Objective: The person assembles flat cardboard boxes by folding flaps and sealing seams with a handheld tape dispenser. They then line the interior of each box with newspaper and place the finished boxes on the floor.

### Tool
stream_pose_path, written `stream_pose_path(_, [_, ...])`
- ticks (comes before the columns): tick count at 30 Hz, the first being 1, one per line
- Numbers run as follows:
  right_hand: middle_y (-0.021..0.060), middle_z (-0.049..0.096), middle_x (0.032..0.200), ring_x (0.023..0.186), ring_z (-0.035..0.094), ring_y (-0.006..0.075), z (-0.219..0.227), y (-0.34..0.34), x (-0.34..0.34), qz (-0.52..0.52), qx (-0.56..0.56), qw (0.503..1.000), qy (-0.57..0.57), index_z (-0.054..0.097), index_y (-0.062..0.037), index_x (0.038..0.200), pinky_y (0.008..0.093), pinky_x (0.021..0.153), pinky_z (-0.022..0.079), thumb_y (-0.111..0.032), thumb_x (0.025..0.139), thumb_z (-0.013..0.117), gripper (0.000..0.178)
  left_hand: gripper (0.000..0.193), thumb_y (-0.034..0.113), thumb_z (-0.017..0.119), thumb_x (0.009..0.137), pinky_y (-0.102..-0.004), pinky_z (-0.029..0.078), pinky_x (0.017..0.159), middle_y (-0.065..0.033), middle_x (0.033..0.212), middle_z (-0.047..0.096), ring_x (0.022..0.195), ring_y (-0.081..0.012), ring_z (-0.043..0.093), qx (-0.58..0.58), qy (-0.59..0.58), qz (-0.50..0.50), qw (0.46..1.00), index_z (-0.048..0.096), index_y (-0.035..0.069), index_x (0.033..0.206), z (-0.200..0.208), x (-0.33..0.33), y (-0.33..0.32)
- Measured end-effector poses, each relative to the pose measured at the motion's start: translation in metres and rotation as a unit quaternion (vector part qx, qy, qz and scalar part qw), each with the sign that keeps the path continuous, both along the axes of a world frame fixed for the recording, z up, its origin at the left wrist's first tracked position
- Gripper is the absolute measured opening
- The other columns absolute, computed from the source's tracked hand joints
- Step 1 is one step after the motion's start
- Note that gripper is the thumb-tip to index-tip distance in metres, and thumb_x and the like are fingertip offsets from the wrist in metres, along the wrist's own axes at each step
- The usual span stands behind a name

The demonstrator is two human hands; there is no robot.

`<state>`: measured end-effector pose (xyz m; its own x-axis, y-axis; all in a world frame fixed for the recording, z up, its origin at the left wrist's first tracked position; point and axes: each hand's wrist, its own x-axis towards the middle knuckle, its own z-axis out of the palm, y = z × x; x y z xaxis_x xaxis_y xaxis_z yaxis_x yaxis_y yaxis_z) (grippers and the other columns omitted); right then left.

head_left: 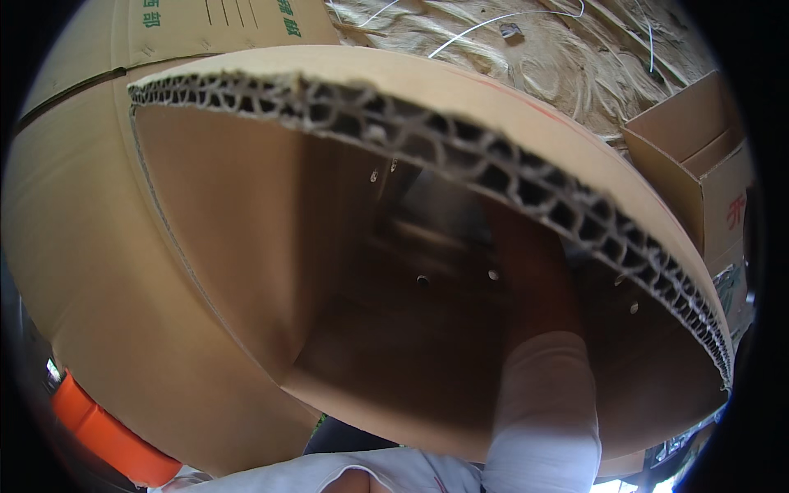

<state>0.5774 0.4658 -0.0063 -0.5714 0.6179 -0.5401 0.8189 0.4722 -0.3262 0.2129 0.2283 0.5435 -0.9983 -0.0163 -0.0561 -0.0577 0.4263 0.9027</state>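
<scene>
A large cardboard box (214,189) fills the middle of the head view, its open mouth towards me. The thick corrugated edge (460,152) of its upper wall runs across close up. My right forearm (536,279), in a white sleeve (546,403), reaches deep inside. Shadow, blur and the upper edge hide the right hand's fingers, so what they hold or touch cannot be made out. Near where that arm ends is a blurred greyish-white patch (444,201). Several small pale bits (493,275) show in the dark interior. My left hand does not show.
Another brown carton (246,25) with green print lies at the upper left. An open carton (690,156) stands at the right. Crumpled tan sheeting (567,66) with thin white strips spreads behind. An orange plastic object (111,431) is at the lower left.
</scene>
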Motion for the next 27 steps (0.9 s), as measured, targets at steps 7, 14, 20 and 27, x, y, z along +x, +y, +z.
stream_pose_path(7, [0.0172,0.061,0.098,0.094,0.058,0.0334,0.017,-0.045,0.079,-0.028,-0.006,0.999,-0.043,0.061,-0.0030,0.101,0.0414,0.085,0.045,-0.015,0.078,0.060,0.026,0.030,0.023,0.045,0.094,-0.0279,0.043,0.074,-0.0080,0.092,0.058,0.081,-0.0169,0.055,0.001,-0.003,0.003,1.000,0.049,0.000,0.113,-0.001,-0.003,-0.001])
stream_pose_path(14, [0.0167,0.061,0.097,0.093,0.058,0.0334,0.014,-0.093,0.123,-0.052,-0.044,0.991,-0.116,0.061,-0.0034,0.100,0.0416,0.084,0.046,-0.013,0.078,0.060,0.024,0.032,0.024,0.045,0.094,-0.0285,0.043,0.075,-0.0083,0.093,0.058,0.083,-0.0175,0.055,-0.003,0.002,0.002,1.000,0.049,-0.001,0.115,0.000,-0.002,0.000])
stream_pose_path(20, [0.0162,0.062,0.096,0.092,0.058,0.0334,0.011,-0.112,0.118,-0.040,-0.065,0.990,-0.115,0.061,-0.0038,0.099,0.0417,0.083,0.046,-0.012,0.078,0.060,0.023,0.033,0.024,0.045,0.094,-0.0290,0.042,0.077,-0.0086,0.094,0.058,0.084,-0.0179,0.055,-0.012,0.012,0.017,1.000,0.048,-0.001,0.116,0.004,0.016,0.000])
stream_pose_path(27, [0.0157,0.062,0.095,0.091,0.058,0.0334,0.019,-0.123,0.116,-0.038,-0.073,0.990,-0.119,0.061,-0.0042,0.098,0.0418,0.082,0.046,-0.011,0.077,0.060,0.022,0.035,0.025,0.045,0.095,-0.0296,0.042,0.078,-0.0090,0.095,0.058,0.085,-0.0184,0.055,-0.008,-0.003,0.009,1.000,0.048,-0.001,0.118,-0.004,0.004,0.001])
